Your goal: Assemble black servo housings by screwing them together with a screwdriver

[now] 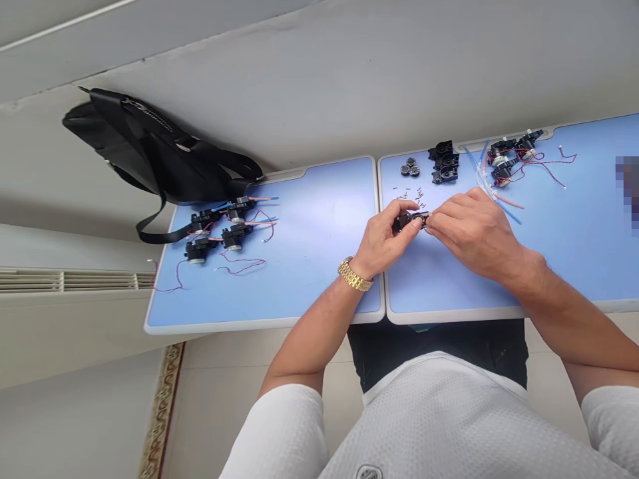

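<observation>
Pinching small black part [410, 221] between left hand [384, 233] and right hand [472, 229], fingers of both closing on it, part hanging over blue table [309, 266] near scattered tiny screws [409, 196], black housings [443, 161] lying beyond

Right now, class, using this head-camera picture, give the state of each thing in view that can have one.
Left hand: pinching the small black housing.
Right hand: fingertips on the same housing.
Gold wristwatch: worn fastened.
Black bag: zip closed, strap hanging down.
Wired black units: four on the left desk, wires loose.
</observation>
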`<state>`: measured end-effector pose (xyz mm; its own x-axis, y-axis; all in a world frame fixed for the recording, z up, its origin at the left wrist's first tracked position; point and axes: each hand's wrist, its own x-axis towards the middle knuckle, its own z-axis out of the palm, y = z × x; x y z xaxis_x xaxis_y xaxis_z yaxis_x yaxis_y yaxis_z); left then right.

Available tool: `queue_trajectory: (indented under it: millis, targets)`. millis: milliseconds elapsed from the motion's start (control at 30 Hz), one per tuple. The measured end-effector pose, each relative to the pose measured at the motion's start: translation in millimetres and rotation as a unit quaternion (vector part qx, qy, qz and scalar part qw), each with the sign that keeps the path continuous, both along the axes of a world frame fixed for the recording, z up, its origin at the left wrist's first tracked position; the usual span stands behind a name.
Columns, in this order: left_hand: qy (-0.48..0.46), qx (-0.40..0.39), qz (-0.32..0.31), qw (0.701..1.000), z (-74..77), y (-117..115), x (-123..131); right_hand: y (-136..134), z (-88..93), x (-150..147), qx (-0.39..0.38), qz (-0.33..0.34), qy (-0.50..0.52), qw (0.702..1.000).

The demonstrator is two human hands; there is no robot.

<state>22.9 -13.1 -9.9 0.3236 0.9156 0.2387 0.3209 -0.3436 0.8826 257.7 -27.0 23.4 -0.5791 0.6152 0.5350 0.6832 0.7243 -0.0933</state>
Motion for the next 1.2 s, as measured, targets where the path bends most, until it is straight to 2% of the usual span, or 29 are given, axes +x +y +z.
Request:
queue_trajectory:
  millis: [133,300,433,600,767,933,1100,1200]
  targets:
    - [-0.009,-0.02,-0.01,1.0,1.4,0,0,1,3.5,3,-0.036,0.016,0.0,0.999]
    - [-0.042,-0.054,-0.042,0.997,2.2,4,-4,2,4.8,1,-0.024,0.028,0.022,0.999]
    - [-0.101,-0.099,-0.083,0.987,4.8,7,-6,1,4.3,-3,-0.049,0.025,0.091,0.994]
    - [-0.154,-0.124,-0.09,0.976,1.9,9,-5,1,5.8,-5,-0.08,0.04,0.173,0.981]
    - [-0.17,-0.176,-0.089,0.965,-3.0,10,-5,0,5.7,-3,-0.039,0.033,0.133,0.99]
    - [-0.204,-0.232,-0.097,0.946,1.2,9,-4,0,5.8,0,-0.03,0.012,0.087,0.996]
    - [-0.2,-0.252,-0.105,0.941,5.1,7,-2,0,6.8,1,-0.022,0.015,0.089,0.996]
    - [-0.188,-0.244,-0.101,0.946,5.8,6,-2,0,5.8,0,-0.036,0.037,0.127,0.991]
